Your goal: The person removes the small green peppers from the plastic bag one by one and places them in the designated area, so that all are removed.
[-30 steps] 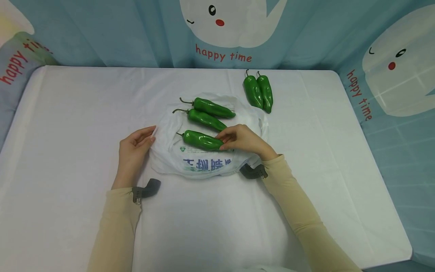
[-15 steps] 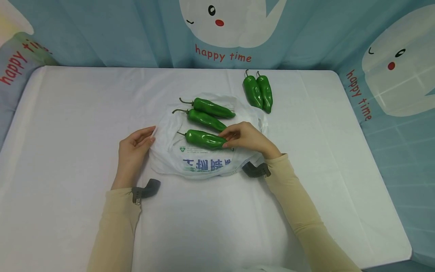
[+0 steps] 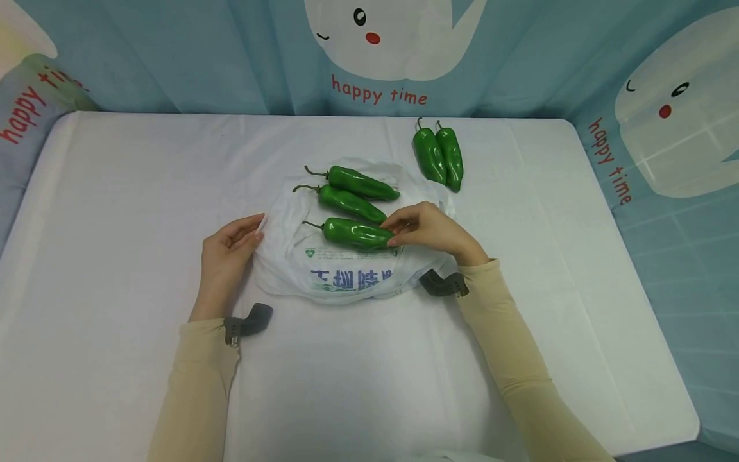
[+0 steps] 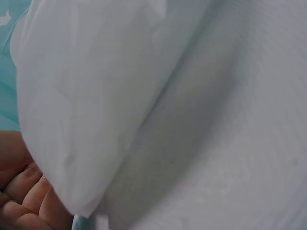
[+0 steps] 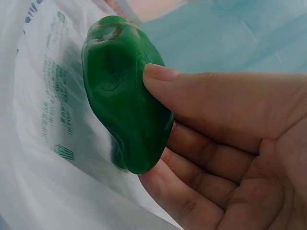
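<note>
A white plastic bag with blue and green print lies flat on the table, several green peppers on and beside it. My right hand pinches the tip of the nearest green pepper between thumb and fingers; the right wrist view shows this pepper end-on, over the bag. Two more green peppers lie above it on the bag, the upper one and the middle one. At the bag's left edge my left hand pinches the plastic; the left wrist view shows the raised bag edge covering the fingertips.
Two other green peppers lie side by side past the bag's upper right corner, near the table's back edge. A white cloth covers the table. Blue curtains with printed figures hang behind and at the sides.
My right hand has drawn the nearest pepper a little to the right and slightly away from me, toward the middle pepper. The left hand and the other peppers have stayed put.
</note>
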Demonstrator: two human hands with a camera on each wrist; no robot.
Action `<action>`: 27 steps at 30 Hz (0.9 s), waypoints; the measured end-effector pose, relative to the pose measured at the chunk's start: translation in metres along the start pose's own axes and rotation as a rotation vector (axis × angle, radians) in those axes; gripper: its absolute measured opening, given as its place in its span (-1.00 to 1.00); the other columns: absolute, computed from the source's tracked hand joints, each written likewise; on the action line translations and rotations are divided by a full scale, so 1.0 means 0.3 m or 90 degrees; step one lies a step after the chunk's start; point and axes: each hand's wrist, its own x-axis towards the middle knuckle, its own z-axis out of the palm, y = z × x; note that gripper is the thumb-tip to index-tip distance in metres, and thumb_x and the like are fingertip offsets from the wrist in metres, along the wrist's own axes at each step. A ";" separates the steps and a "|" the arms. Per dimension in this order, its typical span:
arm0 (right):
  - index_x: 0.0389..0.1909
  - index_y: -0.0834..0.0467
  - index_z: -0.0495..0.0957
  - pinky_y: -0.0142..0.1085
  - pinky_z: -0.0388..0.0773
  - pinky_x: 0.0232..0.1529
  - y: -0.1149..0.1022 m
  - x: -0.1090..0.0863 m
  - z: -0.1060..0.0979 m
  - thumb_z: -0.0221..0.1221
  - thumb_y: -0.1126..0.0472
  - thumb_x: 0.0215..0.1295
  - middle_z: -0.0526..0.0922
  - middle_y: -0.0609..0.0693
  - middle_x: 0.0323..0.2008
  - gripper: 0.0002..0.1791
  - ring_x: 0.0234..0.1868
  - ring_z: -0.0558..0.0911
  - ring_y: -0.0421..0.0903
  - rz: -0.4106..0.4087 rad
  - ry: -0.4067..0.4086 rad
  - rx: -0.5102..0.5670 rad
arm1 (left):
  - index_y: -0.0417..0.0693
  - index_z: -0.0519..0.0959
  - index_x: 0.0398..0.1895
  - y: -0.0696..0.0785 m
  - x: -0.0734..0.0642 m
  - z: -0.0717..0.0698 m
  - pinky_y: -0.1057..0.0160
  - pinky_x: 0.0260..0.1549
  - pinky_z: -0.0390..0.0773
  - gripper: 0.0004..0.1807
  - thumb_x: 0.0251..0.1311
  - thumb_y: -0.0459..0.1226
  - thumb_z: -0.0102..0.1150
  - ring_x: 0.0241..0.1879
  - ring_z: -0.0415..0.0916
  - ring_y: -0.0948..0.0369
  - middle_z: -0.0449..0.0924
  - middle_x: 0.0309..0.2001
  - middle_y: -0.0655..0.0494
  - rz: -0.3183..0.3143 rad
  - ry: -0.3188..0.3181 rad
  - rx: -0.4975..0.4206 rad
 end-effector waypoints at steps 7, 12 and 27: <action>-0.13 0.32 0.64 -0.28 0.60 -0.14 -0.002 -0.009 -0.015 0.35 0.39 0.06 0.68 0.13 -0.19 -0.69 -0.21 0.65 -0.06 0.001 0.014 -0.006 | -0.27 0.50 0.14 0.002 -0.002 0.004 0.56 -0.07 0.47 -0.62 0.26 -0.38 0.14 -0.08 0.52 0.45 0.50 0.11 -0.19 0.019 0.001 0.010; -0.12 0.30 0.64 -0.29 0.60 -0.14 -0.005 -0.013 -0.025 0.35 0.38 0.06 0.69 0.10 -0.20 -0.69 -0.23 0.65 -0.08 0.004 0.023 -0.008 | -0.25 0.49 0.16 0.006 -0.003 0.002 0.58 -0.08 0.46 -0.62 0.27 -0.36 0.14 -0.08 0.52 0.45 0.49 0.12 -0.19 0.012 0.001 0.024; -0.10 0.33 0.62 -0.34 0.58 -0.18 -0.004 -0.026 -0.045 0.34 0.38 0.07 0.68 0.14 -0.21 -0.68 -0.27 0.66 -0.09 0.013 0.060 0.030 | -0.25 0.50 0.15 -0.003 0.002 0.002 0.57 -0.08 0.47 -0.62 0.26 -0.37 0.14 -0.04 0.53 0.40 0.50 0.12 -0.19 0.018 0.004 0.027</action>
